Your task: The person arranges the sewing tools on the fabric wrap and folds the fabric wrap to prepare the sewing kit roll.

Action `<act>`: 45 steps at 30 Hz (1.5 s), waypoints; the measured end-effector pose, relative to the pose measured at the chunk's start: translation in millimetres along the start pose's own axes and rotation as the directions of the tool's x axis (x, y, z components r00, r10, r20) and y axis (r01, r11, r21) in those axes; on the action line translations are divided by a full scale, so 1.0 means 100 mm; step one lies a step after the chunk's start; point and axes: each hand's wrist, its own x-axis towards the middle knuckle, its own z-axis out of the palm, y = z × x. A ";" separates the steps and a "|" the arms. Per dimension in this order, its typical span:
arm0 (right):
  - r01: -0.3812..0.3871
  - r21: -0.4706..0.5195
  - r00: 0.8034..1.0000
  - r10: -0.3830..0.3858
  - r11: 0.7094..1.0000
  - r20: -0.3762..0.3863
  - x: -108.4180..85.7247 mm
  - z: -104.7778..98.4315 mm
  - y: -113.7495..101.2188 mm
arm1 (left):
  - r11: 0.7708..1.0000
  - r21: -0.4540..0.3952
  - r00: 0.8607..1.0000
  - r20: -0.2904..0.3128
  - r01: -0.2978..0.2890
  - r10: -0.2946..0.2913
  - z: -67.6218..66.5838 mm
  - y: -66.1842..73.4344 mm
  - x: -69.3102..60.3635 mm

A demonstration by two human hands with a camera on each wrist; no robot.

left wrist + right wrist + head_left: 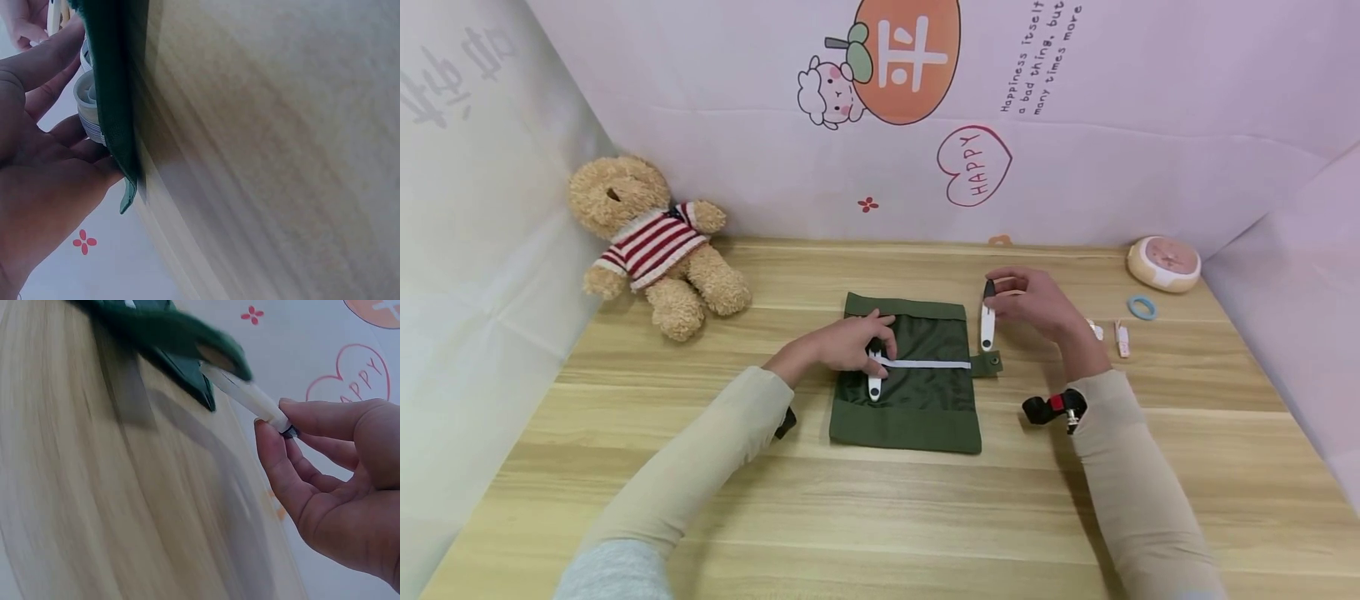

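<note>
A dark green fabric pouch (906, 429) lies unfolded on the table, a white elastic band (928, 364) across it. On its left part is a white tool with a black end (875, 387); my left hand (853, 343) holds it at the band, thumb and fingers curled round it. My right hand (1030, 302) pinches the black end of a second white tool (987, 329), just right of the pouch above its snap tab (987, 364). In the right wrist view, thumb and fingertips of my right hand (344, 456) grip that white tool (250, 397).
A teddy bear (651, 250) in a striped sweater leans at the back left. At the right are a round cream object (1165, 263), a blue ring (1142, 307) and a small white-and-pink item (1122, 340). A printed cloth (737, 167) hangs behind the table.
</note>
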 end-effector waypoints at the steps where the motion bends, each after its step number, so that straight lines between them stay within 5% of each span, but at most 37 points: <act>1: 0.003 0.009 1.000 -0.003 1.000 0.005 0.02 0.02 0.00 | 1.000 0.001 1.000 -0.001 -0.002 0.002 0.00 0.00 0.00; 45: 0.041 0.181 0.993 -0.060 0.983 0.102 0.41 0.82 -0.28 | 0.999 0.048 1.000 0.008 0.023 -0.023 -0.02 0.02 0.04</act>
